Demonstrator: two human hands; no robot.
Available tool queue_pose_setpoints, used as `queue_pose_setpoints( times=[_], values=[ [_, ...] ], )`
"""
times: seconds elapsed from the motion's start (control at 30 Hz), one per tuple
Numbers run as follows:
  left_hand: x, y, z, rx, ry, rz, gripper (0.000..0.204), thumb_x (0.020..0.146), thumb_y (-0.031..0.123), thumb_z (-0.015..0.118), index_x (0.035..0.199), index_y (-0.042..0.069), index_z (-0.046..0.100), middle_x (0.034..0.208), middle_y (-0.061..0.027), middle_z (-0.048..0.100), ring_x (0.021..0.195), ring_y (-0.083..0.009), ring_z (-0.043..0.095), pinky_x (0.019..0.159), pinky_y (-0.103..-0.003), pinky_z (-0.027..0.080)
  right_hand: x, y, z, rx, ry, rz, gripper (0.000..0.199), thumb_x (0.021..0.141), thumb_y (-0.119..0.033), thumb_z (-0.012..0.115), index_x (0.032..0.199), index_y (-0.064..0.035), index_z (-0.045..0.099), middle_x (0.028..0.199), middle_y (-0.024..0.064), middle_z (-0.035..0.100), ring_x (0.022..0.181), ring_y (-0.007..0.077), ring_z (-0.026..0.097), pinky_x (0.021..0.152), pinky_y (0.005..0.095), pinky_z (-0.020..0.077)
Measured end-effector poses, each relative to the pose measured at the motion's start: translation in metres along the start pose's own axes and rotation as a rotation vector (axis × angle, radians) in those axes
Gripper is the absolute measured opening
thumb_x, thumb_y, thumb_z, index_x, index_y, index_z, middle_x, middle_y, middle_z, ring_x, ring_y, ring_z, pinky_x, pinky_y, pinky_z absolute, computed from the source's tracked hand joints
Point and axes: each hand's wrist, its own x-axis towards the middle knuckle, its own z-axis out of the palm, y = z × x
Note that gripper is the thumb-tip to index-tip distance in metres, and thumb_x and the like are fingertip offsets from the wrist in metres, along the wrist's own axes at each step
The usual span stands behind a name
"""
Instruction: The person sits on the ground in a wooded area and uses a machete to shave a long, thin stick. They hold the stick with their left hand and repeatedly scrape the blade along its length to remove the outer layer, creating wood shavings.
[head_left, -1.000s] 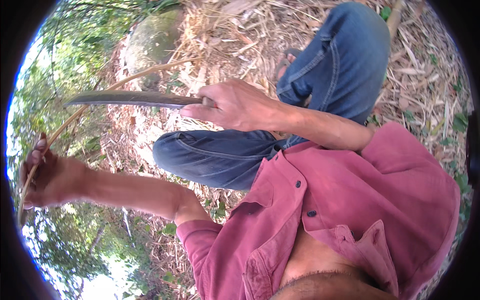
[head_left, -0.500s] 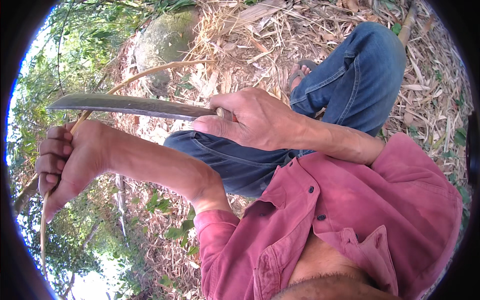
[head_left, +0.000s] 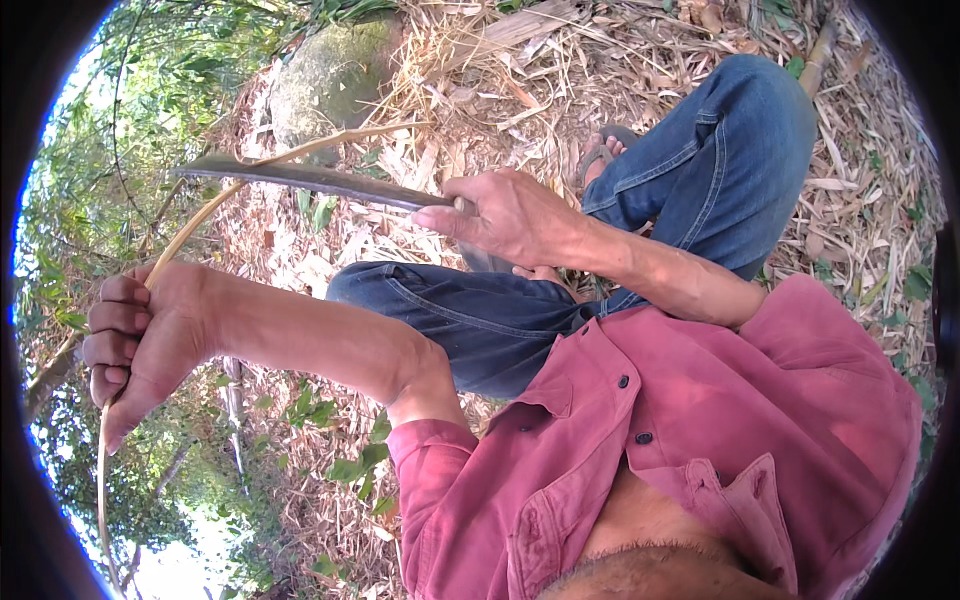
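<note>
Long dark machete blade (head_left: 300,178), flat and roughly level, extending away from the fingers (head_left: 455,210) of the right hand (head_left: 510,215) gripping its handle. Thin pale bamboo strip (head_left: 215,200), bowed in an arc, passing through the curled fingers (head_left: 115,320) of the left hand (head_left: 140,340) and crossing beneath the blade.

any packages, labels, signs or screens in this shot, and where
None in view: only the left hand gripping a thin bent cane strip, the right hand holding a long dark blade, a mossy rock and dry leaf litter.
</note>
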Motion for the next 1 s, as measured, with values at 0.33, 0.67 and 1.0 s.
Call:
queue_pose_setpoints(
  times=[0.33, 0.67, 1.0],
  values=[
    [0.009, -0.002, -0.019, -0.066, 0.032, -0.053, 0.057, 0.081, 0.075, 0.025, 0.063, 0.021, 0.024, 0.048, 0.007, 0.018, 0.041, -0.0081, 0.016, 0.038, -0.024, 0.014, 0.026, 0.05, 0.006, -0.194, 0.021, 0.046, 0.077, 0.082, -0.071, 0.036, 0.07, 0.0011, 0.06, 0.05, 0.0098, 0.047, 0.047, 0.0232, 0.05, 0.047, 0.0352, 0.0406],
    [0.011, -0.004, -0.041, -0.013, 0.042, -0.043, 0.055, 0.083, 0.073, 0.028, 0.064, 0.021, 0.024, 0.046, 0.0077, 0.02, 0.038, -0.0075, 0.018, 0.038, -0.022, 0.019, 0.011, 0.019, 0.022, -0.141, 0.074, -0.138, 0.082, 0.076, -0.08, 0.031, 0.066, -0.0036, 0.059, 0.049, 0.004, 0.049, 0.048, 0.0156, 0.052, 0.044, 0.0326, 0.038],
    [0.022, -0.013, -0.043, -0.027, 0.08, -0.027, 0.054, 0.086, 0.069, 0.027, 0.063, 0.019, 0.029, 0.048, 0.0057, 0.023, 0.039, -0.0074, 0.022, 0.037, -0.022, 0.025, 0.012, 0.008, 0.031, -0.109, 0.072, -0.169, 0.072, 0.084, -0.069, 0.036, 0.071, -0.0032, 0.062, 0.046, 0.0073, 0.048, 0.043, 0.0226, 0.049, 0.045, 0.0357, 0.0399]
  ],
)
